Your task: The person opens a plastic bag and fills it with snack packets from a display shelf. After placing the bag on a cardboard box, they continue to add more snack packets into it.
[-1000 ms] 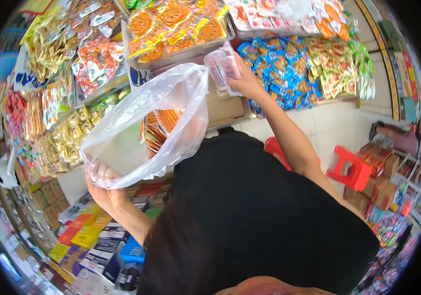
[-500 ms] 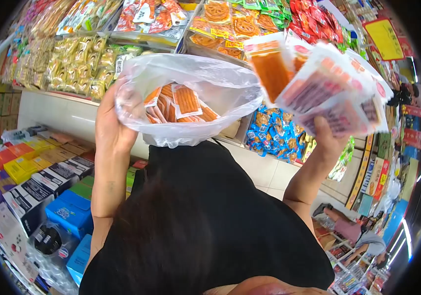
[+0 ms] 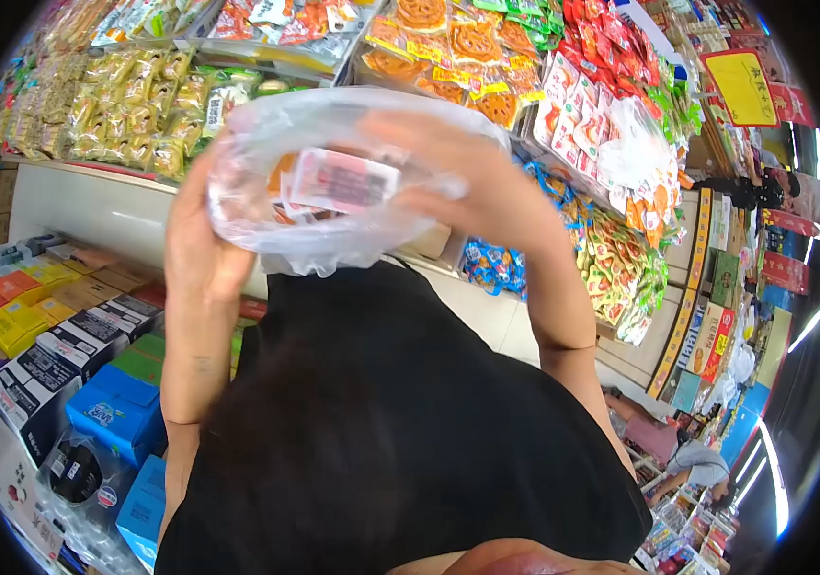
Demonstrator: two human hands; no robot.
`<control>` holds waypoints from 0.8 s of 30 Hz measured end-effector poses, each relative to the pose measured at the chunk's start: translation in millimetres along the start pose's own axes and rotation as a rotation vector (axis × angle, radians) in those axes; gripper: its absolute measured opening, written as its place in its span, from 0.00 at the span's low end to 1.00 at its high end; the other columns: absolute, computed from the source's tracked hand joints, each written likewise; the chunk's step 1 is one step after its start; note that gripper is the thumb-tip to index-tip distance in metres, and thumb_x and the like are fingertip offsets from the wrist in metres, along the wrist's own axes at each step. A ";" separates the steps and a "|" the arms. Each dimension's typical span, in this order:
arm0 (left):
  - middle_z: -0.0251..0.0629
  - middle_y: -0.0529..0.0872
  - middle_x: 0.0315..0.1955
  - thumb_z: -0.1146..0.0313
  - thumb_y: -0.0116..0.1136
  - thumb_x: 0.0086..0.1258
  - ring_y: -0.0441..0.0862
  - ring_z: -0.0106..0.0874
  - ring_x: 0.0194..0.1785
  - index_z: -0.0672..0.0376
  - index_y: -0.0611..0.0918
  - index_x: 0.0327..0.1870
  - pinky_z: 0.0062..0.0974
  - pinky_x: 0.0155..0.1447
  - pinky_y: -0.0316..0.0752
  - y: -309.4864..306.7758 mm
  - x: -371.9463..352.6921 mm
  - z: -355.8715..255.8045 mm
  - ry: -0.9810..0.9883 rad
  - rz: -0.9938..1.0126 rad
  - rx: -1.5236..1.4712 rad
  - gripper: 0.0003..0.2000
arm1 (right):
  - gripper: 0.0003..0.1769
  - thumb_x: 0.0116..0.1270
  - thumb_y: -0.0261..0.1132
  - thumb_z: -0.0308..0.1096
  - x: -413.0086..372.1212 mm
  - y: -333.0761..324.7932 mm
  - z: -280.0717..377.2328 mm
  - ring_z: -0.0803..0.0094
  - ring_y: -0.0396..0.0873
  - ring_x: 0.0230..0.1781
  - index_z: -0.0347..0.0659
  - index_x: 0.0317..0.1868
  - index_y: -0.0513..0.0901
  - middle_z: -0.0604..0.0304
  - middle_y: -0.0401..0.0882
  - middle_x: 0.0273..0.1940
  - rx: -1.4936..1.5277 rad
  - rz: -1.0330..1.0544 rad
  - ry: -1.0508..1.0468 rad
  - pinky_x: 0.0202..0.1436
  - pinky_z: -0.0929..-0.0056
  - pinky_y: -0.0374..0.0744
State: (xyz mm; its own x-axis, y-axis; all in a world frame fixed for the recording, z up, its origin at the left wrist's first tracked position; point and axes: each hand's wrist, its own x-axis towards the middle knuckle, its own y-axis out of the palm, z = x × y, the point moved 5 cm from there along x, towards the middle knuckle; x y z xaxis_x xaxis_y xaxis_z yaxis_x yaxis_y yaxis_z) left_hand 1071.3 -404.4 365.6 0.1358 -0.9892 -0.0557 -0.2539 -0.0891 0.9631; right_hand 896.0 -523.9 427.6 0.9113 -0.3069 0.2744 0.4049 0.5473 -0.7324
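My left hand (image 3: 197,251) grips the side of a clear plastic bag (image 3: 266,206) held up in front of me. My right hand (image 3: 467,182) reaches into the bag's mouth from the right and pushes pink-and-white snack packets (image 3: 341,179) down inside. Orange snack packets lie deeper in the bag, mostly hidden behind the plastic. Behind the bag are display bins of packaged snacks (image 3: 439,48).
Shelf bins of yellow-green packets (image 3: 132,105) fill the upper left. Stacked coloured boxes (image 3: 65,335) and blue cartons (image 3: 123,422) stand at lower left. Racks of hanging snacks (image 3: 621,259) line the right aisle; a person (image 3: 688,465) crouches at lower right.
A second ago my right hand took packets from the bin; half a second ago it held a fanned bunch beside the bag. Now that hand is inside the bag with the packets.
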 end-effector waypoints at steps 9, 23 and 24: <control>0.30 0.72 0.24 0.71 0.42 0.72 0.63 0.18 0.21 0.66 0.73 0.48 0.18 0.22 0.57 -1.8 -8.2 -35.6 0.308 -0.680 -0.073 0.11 | 0.23 0.58 0.64 0.39 -118.4 34.8 -190.2 0.58 0.80 0.43 0.31 0.50 0.76 0.44 0.80 0.42 0.004 -0.121 0.745 0.49 0.67 0.76; 0.45 0.77 0.50 0.69 0.37 0.73 0.75 0.35 0.50 0.67 0.68 0.60 0.34 0.52 0.73 -57.5 -30.9 -97.6 -0.053 -0.044 -0.002 0.18 | 0.31 0.54 0.56 0.26 -144.1 147.4 -230.7 0.45 0.68 0.55 0.36 0.61 0.65 0.43 0.73 0.51 -0.370 -0.707 0.877 0.56 0.54 0.69; 0.48 0.72 0.56 0.69 0.37 0.73 0.70 0.38 0.57 0.67 0.68 0.60 0.39 0.59 0.67 -57.0 -31.2 -97.3 -0.045 -0.065 -0.086 0.19 | 0.28 0.54 0.56 0.26 -144.2 145.7 -236.3 0.46 0.72 0.49 0.35 0.58 0.67 0.43 0.76 0.44 -0.156 -0.721 0.993 0.51 0.54 0.72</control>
State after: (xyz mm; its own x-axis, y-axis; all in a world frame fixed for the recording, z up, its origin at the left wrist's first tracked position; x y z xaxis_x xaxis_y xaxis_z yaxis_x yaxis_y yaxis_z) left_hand 1174.7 -357.1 338.1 0.1055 -0.9860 -0.1289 -0.1621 -0.1449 0.9761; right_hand 806.0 -583.9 134.1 0.0042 -0.9945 0.1044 0.7155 -0.0699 -0.6951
